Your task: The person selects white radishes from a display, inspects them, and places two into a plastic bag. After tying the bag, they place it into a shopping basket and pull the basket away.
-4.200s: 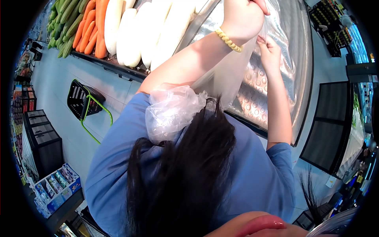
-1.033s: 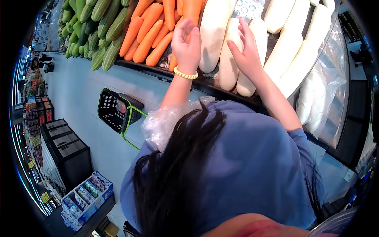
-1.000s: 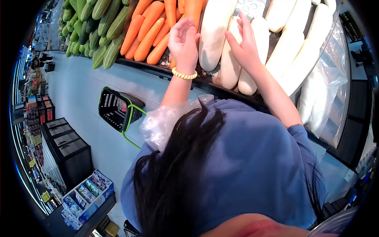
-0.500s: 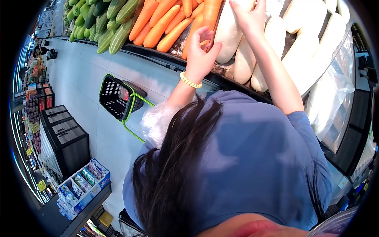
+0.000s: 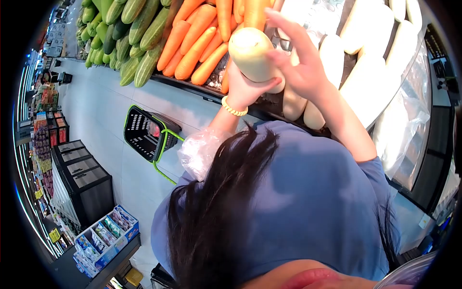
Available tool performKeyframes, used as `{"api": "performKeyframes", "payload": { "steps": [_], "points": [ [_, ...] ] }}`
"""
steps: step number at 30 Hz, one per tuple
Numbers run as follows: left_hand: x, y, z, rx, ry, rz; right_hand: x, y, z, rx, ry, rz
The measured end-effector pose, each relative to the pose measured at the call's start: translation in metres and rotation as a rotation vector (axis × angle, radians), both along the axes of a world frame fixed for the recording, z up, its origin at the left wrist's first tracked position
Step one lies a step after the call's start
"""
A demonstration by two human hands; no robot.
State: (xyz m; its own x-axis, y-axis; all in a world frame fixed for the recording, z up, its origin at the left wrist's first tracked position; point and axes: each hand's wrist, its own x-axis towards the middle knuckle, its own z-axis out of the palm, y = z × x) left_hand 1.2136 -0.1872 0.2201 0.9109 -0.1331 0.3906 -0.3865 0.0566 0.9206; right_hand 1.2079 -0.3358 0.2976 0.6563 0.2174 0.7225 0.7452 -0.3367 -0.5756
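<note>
A thick white radish (image 5: 252, 50) stands raised over the front edge of the vegetable display, one end toward me. My left hand (image 5: 248, 86) is wrapped round its lower part, with a yellow band on the wrist. Close against its right side is my right hand (image 5: 301, 62), fingers apart and slightly blurred; whether it touches the radish I cannot tell. More white radishes (image 5: 365, 33) lie to the right, carrots (image 5: 197, 33) to the left. A crumpled clear plastic bag (image 5: 197, 154) hangs at my left forearm.
A black basket with green trim (image 5: 144, 135) is on the floor at left. Cucumbers (image 5: 144, 62) fill the far left of the display. Black cabinets (image 5: 89, 185) and a box of small packets (image 5: 106, 241) stand at lower left. Another plastic bag (image 5: 404, 125) lies at the right.
The radish has been lifted from the display into my left hand, which was open before. My right hand has moved down and toward it. The view has shifted slightly.
</note>
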Motion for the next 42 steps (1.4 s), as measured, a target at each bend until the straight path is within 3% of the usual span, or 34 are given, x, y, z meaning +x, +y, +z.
{"api": "performKeyframes", "payload": {
  "steps": [1, 4, 7, 9, 10, 14, 17, 19, 20, 23, 24, 27, 31, 34, 42],
  "points": [
    [0.0, 0.003, 0.002, -0.051, -0.037, -0.037, 0.002, -0.008, -0.001, 0.089, 0.066, 0.044],
    [0.005, 0.018, 0.02, -0.537, 0.231, -0.3, 0.0, -0.028, -0.019, 0.331, 0.602, -0.005],
    [0.011, 0.02, 0.053, -0.948, 0.124, -0.433, -0.014, -0.031, -0.041, 0.461, 0.863, 0.279],
    [0.026, 0.026, 0.056, -1.114, 0.084, -0.636, -0.025, -0.026, -0.037, 0.687, 1.111, 0.722],
    [0.033, 0.028, 0.058, -1.195, 0.069, -0.741, -0.029, -0.021, -0.032, 0.735, 1.19, 0.826],
    [0.039, 0.02, 0.066, -1.577, 0.29, -1.039, -0.035, -0.008, -0.012, 0.726, 1.325, 1.103],
    [0.043, 0.011, 0.064, -1.481, 0.186, -0.999, -0.04, -0.001, 0.006, 0.694, 1.348, 1.117],
    [0.041, 0.018, 0.066, -1.213, 0.192, -0.746, -0.043, 0.001, 0.01, 0.619, 1.324, 0.919],
    [0.04, 0.021, 0.067, -1.075, 0.193, -0.622, -0.043, 0.0, 0.01, 0.766, 1.346, 0.928],
    [0.039, 0.024, 0.065, -0.803, 0.454, -0.393, -0.04, 0.002, -0.006, 0.491, 0.943, 0.497],
    [0.042, 0.021, 0.062, -0.764, 0.451, -0.333, -0.046, 0.004, 0.002, 0.409, 0.915, 0.361],
    [0.044, 0.015, 0.058, -0.84, 0.479, -0.273, -0.052, 0.0, 0.001, 0.047, 0.661, 0.03],
    [0.042, 0.007, 0.057, -0.974, 0.517, -0.32, -0.057, -0.01, 0.01, -0.098, 0.57, -0.037],
    [0.043, 0.009, 0.055, -1.001, 0.524, -0.385, -0.057, -0.018, 0.014, -0.115, 0.605, 0.06],
    [0.033, 0.01, 0.068, -0.919, 0.379, -0.334, -0.052, -0.017, 0.001, -0.041, 0.63, 0.131]
  ]
}}
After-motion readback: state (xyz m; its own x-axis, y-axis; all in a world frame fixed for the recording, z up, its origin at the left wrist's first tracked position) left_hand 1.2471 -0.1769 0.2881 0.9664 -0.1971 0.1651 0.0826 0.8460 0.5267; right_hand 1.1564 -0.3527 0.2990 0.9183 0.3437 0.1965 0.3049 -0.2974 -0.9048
